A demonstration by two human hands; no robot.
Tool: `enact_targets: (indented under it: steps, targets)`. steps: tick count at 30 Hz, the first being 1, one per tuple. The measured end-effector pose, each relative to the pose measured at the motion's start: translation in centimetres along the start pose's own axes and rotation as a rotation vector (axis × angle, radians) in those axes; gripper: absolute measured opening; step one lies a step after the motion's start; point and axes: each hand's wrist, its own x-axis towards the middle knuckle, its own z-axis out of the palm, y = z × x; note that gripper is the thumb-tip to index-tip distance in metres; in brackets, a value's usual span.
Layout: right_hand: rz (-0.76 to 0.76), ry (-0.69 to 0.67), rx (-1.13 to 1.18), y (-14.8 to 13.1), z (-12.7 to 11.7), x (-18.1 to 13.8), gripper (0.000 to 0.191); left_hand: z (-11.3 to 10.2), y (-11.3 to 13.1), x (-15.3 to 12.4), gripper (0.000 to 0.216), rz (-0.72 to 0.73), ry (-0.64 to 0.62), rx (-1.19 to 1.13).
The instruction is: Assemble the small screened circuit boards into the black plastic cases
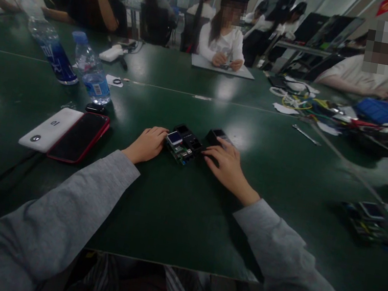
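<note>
A small green circuit board with a little screen [178,148] lies on the green table between my hands. Right behind it, touching or nearly so, is an open black plastic case part [191,141]. My left hand [147,144] rests on the table, fingers stretched out, their tips at the left edge of the board. A second black case piece [217,135] sits to the right, partly covered by the fingers of my right hand [226,165]. That hand lies with its fingers apart; whether it touches the piece I cannot tell.
On the left are a white power bank [51,129], a red-cased phone [79,138] and two water bottles [95,82] [55,52]. Another circuit board [363,221] lies right, below a wrench [306,135] and tangled cables [333,112]. Several people sit around.
</note>
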Motion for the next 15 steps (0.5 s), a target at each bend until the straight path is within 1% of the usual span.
enact_targets:
  steps: [8,15]
  targets:
    - [-0.002,0.015,0.009,0.11,0.29,-0.1,0.022,0.25,-0.21,0.1,0.039,0.001,-0.006,0.006]
    - [-0.001,-0.001,0.015,0.29,0.34,-0.13,0.023,0.08,-0.02,0.08,0.039,-0.003,-0.014,0.0]
